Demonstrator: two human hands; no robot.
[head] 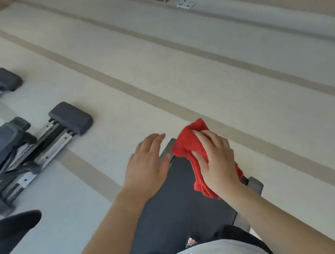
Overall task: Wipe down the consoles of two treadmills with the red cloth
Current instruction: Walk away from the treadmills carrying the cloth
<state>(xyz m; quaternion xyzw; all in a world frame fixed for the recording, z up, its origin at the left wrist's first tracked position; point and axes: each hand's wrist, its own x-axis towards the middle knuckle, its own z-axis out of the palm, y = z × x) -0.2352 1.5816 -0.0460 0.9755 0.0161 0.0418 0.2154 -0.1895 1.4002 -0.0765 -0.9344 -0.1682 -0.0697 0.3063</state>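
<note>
Atop the console, right hand grips red cloth; left hand seemingly rests flat.

Treadmill console: far right corner is taken by the red cloth under your right hand. Your left hand blocks the left edge. A bare strip runs between them, back toward you. Open floor lies beyond and right. Exercise machines stand well apart, left. A dark curved part sits near your left forearm.
</note>
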